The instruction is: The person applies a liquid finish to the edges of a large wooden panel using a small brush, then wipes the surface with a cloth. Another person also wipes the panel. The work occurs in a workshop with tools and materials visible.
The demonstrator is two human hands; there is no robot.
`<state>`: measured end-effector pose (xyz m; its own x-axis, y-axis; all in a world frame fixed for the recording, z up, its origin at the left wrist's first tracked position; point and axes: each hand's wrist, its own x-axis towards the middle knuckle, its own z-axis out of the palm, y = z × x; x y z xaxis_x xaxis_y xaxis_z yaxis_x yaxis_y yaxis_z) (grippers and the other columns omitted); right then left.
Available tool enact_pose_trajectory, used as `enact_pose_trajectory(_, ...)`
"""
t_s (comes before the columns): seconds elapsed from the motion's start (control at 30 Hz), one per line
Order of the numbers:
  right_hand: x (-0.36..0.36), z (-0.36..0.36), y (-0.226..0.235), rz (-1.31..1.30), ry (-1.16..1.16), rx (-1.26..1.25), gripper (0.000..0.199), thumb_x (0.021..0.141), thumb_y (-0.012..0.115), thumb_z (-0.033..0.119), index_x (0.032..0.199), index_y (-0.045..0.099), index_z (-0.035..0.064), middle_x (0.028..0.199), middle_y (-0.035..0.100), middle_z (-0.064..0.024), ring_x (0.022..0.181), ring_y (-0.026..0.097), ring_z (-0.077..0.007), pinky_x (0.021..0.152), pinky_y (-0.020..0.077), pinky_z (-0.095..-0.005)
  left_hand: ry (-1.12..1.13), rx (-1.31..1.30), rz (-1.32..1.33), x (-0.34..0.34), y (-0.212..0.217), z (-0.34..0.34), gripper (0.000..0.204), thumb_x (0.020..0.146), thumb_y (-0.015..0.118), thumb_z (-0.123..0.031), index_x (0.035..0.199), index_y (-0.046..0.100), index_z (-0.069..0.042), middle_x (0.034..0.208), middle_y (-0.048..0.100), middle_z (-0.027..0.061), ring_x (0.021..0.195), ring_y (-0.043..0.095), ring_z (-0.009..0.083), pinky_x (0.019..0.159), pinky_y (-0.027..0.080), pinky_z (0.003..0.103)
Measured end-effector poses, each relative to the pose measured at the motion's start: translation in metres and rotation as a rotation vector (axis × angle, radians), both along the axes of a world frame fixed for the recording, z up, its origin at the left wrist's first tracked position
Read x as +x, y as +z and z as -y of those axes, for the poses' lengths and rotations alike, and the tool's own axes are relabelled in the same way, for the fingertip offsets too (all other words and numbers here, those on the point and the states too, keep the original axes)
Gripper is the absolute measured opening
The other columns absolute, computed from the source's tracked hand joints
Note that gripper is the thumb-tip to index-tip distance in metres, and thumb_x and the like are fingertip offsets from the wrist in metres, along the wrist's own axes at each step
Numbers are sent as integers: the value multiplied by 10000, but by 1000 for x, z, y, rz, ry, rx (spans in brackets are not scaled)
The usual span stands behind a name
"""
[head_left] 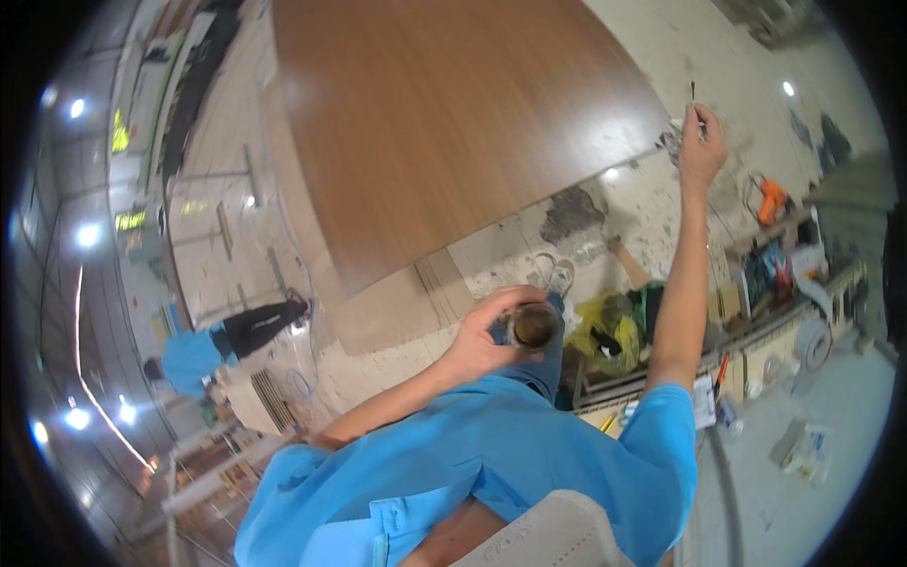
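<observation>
Left hand: my left hand [485, 333] is wrapped around a small round brown container [534, 326], held close to my chest with its open top facing up.
Right hand: my right hand [702, 142] is stretched out and pinches a thin dark tool [694, 102], likely a small brush, at the near corner of the panel.
Panel: the large wood-grain panel [453, 123] lies flat, tilted across the view, its face looking clean and glossy.
Progress: I judge the work is on this corner edge; I cannot tell how much of the rim is already treated.
Around: a yellow bag [605, 331], an orange power tool [773, 200] and another person in blue [203, 352] well apart.
</observation>
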<state>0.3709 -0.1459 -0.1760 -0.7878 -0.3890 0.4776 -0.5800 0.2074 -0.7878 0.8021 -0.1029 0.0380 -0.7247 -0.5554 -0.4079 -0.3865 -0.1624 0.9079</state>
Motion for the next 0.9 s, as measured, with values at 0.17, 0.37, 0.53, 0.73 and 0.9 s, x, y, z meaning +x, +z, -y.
enact_pose_trajectory(0.17, 52, 38, -3, -232, 317, 302, 163, 1007, 704, 194, 1123, 753, 91, 1045, 746, -114, 939, 724, -314, 812, 561, -403, 84, -40, -75, 22, 0, -8, 759, 727, 928, -45, 1424, 632, -81, 1435, 637, 95, 1398, 561, 249, 1204, 414, 403)
enact_pose_trajectory(0.37, 197, 41, -1, -269, 428, 307, 131, 1003, 713, 207, 1079, 755, 110, 982, 741, -81, 823, 715, -288, 719, 552, -391, 175, -195, -218, 66, -3, -20, 720, 755, 932, -112, 1412, 638, -83, 1443, 640, 106, 1356, 589, 271, 1156, 452, 404)
enact_pose_trajectory(0.53, 345, 52, 11, -313, 598, 172, 93, 963, 736, 162, 1048, 747, 124, 927, 716, -78, 767, 685, -297, 673, 527, -413, 300, -228, -267, 132, 2, -28, 729, 746, 942, -101, 1410, 643, -86, 1433, 641, 96, 1288, 616, 240, 1068, 490, 371)
enact_pose_trajectory(0.73, 538, 65, 4, -323, 827, 134, 156, 888, 769, 152, 1036, 719, 139, 899, 681, -87, 781, 674, -303, 665, 521, -432, 427, -186, -287, 242, -1, -37, 757, 716, 953, -59, 1407, 644, -83, 1442, 634, 94, 1312, 607, 245, 1107, 478, 383)
enact_pose_trajectory(0.9, 697, 76, -2, -318, 1044, 99, 121, 942, 762, 170, 1049, 724, 128, 915, 681, -89, 756, 679, -310, 652, 532, -424, 506, -185, -284, 359, -10, -47, 757, 711, 938, -14, 1402, 633, -77, 1438, 624, 106, 1353, 585, 245, 1167, 450, 392)
